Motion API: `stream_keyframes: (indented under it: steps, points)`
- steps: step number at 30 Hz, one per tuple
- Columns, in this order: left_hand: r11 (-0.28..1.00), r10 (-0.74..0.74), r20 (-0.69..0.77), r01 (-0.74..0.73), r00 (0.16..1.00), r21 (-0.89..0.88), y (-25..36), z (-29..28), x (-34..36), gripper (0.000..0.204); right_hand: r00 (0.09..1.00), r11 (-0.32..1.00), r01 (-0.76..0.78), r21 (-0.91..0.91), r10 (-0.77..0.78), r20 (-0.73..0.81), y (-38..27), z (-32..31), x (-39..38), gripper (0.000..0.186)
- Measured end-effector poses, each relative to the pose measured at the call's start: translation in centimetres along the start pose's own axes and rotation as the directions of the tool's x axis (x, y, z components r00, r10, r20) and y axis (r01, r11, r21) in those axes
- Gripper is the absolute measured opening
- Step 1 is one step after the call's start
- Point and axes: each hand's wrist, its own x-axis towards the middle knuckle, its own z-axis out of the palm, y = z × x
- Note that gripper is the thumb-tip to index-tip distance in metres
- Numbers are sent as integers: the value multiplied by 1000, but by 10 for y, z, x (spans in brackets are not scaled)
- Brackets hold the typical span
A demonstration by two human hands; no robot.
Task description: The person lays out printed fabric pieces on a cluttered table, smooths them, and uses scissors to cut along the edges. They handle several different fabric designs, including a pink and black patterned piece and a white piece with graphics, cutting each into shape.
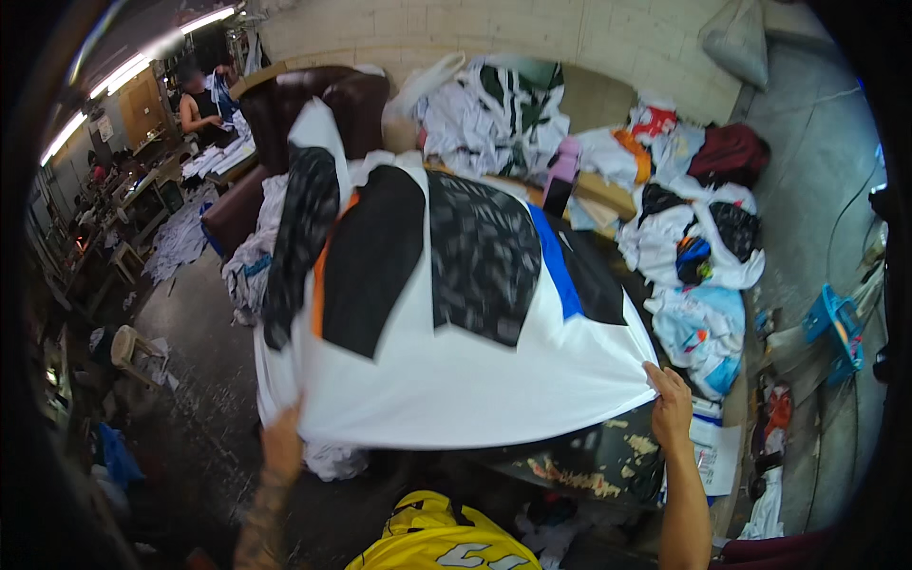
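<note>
A large white fabric sheet printed with black, patterned dark grey, orange and blue panels spreads out in front of me. My right hand pinches its near right corner. At the near left edge, my left hand grips the cloth, blurred by motion. Between the two hands the near edge is pulled taut and hangs in the air, while the far part billows over the pile behind it. Beneath the sheet shows a dark table with worn, peeling patches.
Heaps of white and coloured fabric lie along the wall. More cloth is piled on the right. A dark red armchair stands behind the table. On the left are a stool and, further back, a person handling cloth. A blue basket sits at far right.
</note>
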Motion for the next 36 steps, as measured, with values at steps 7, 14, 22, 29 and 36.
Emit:
stream_keyframes:
  steps: [7,14,22,29,36]
  points:
    - [994,-75,879,111,470,25,47,51,-98,116,618,886,-196,-419,444,649,28,66,-76,97]
    - [992,-110,208,95,972,81,8,167,130,68,815,920,-364,-149,392,427,-17,164,-122,86]
    - [976,217,131,-210,967,-59,28,248,280,67,686,803,-592,-73,549,477,-121,162,-127,90]
    - [950,256,271,-293,928,108,92,381,438,94,754,786,-495,-370,601,267,-62,234,-38,95]
    - [977,211,528,-184,823,-104,191,427,528,108,811,809,-482,-336,557,177,86,177,106,87]
